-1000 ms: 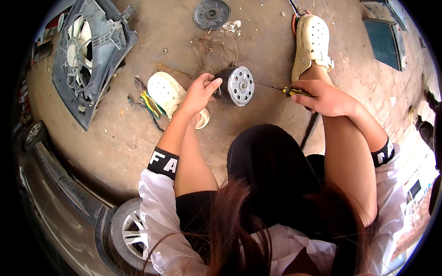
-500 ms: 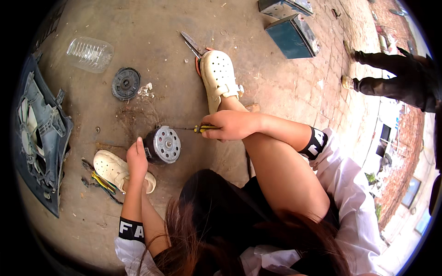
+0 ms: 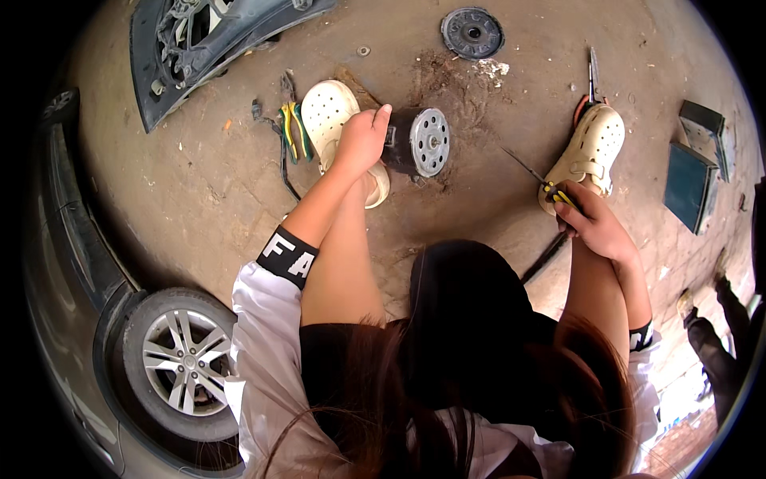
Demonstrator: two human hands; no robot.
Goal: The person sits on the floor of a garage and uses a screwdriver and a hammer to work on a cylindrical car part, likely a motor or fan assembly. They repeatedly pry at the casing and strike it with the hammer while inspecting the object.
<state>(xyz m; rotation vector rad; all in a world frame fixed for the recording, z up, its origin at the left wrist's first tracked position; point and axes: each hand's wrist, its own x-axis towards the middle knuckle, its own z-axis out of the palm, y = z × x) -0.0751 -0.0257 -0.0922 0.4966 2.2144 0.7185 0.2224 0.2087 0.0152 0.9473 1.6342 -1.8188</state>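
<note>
My left hand (image 3: 363, 144) is closed around the near side of a cylindrical electric motor (image 3: 430, 142) with a dark body. Its silver end plate, ringed with holes and with a short shaft at the centre, faces right. My right hand (image 3: 590, 223) grips a screwdriver (image 3: 552, 190) by its yellow and black handle. The thin blade points up and left, well apart from the motor. Beyond the motor lies a round black ribbed disc (image 3: 473, 33) on the ground.
Pliers with green and yellow handles (image 3: 295, 132) lie beside my left shoe (image 3: 329, 112). Red-handled scissors (image 3: 592, 80) rest by my right shoe (image 3: 598, 140). A grey plastic car part (image 3: 187, 60), a parked car's wheel (image 3: 187, 363), teal-sided boxes (image 3: 690, 188) and a standing person (image 3: 710, 343) surround me.
The screwdriver has come away from the motor's rim and moved right with my right hand. My left hand still holds the motor. The view has turned, bringing the car in.
</note>
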